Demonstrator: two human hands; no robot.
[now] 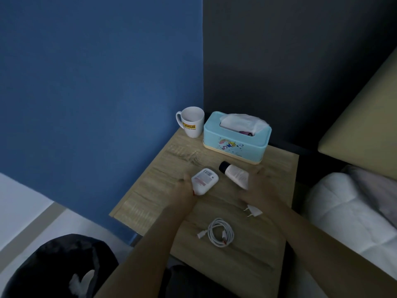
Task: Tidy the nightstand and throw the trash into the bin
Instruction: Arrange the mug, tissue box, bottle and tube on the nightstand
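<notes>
On the wooden nightstand [163,168] my left hand [184,190] grips a flat white bottle with a barcode label [205,180]. Beside it, my right hand [255,188] holds the lower end of a white tube with a dark cap [233,173], which lies tilted on the wood. Nearer to me lie a coiled white cable [219,232] and a white plug adapter [253,211]. A black-lined bin [53,265] with crumpled white paper inside stands at the lower left on the floor.
A white mug [191,121] and a light blue tissue box [236,136] stand at the back of the nightstand against the blue and dark walls. A bed with a white duvet [348,211] borders the right side.
</notes>
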